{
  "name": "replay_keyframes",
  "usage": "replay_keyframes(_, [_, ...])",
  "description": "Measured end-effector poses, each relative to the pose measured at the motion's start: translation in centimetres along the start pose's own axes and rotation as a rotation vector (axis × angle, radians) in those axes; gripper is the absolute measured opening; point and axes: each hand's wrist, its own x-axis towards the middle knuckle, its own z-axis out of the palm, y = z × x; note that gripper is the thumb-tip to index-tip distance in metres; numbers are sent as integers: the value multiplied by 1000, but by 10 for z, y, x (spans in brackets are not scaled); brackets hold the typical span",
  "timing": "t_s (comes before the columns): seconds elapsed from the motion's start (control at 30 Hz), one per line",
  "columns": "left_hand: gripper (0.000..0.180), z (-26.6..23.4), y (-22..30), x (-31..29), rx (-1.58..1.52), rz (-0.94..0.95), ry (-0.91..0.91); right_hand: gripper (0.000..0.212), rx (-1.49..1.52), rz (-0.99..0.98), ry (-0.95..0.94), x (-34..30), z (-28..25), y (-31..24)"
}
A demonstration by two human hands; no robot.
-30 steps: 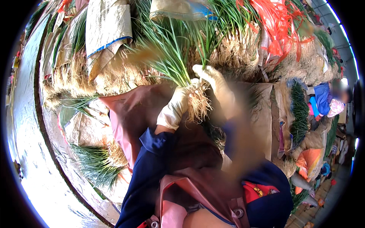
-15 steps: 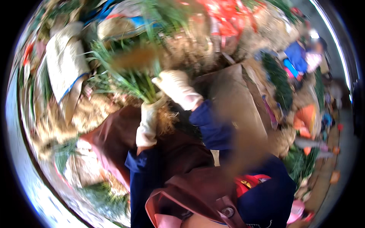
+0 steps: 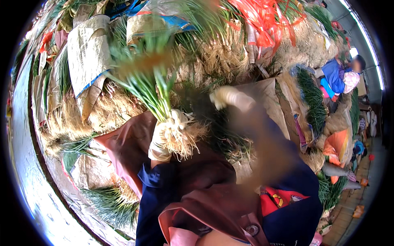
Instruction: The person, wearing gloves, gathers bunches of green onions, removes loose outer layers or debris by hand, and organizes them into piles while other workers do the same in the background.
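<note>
My left hand [image 3: 159, 143], in a pale glove, is closed round a bunch of green onions [image 3: 163, 100] above my lap. The leaves point up and away, and the white stems and tangled tan roots spill out on the right side of the fist. My right hand [image 3: 233, 98], gloved too, is off to the right, apart from the bunch. Motion smears its fingers, so I cannot make out whether it holds anything. Below it lie loose green onions [image 3: 219, 135] in shadow. A dark red apron [image 3: 135, 137] covers my lap.
Stacked green onions with their roots outward [image 3: 209, 57] line the far side. A white woven sack [image 3: 88, 51] lies at the left, red plastic bags [image 3: 262, 24] at the far right. More onions [image 3: 111, 207] lie at the near left. Another person [image 3: 338, 76] sits far right.
My right hand has moved away from the bunch, to the right. My left hand still grips the green onions, whose roots now show more fully. The view has shifted slightly.
</note>
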Motion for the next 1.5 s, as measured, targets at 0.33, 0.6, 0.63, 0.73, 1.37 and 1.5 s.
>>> replay_keyframes(0.33, [27,-38,-17,36,167,-32,477,35,-811,180,1058,101,-95,-32])
replay_keyframes(0.6, [35,-29,-16,44,214,-16,474,8,-1250,-299,563,17,32,-60])
replay_keyframes(0.63, [35,-33,-10,38,226,-51,450,12,-976,-519,625,1,49,-75])
replay_keyframes(0.73, [28,-41,-16,33,300,-123,505,14,-388,-495,355,-40,55,-90])
replay_keyframes(1.37, [25,-45,-18,12,86,-105,390,16,935,-256,456,34,36,-15])
replay_keyframes(1.5, [22,-23,-17,19,-70,-153,461,24,1017,-388,285,27,57,-59])
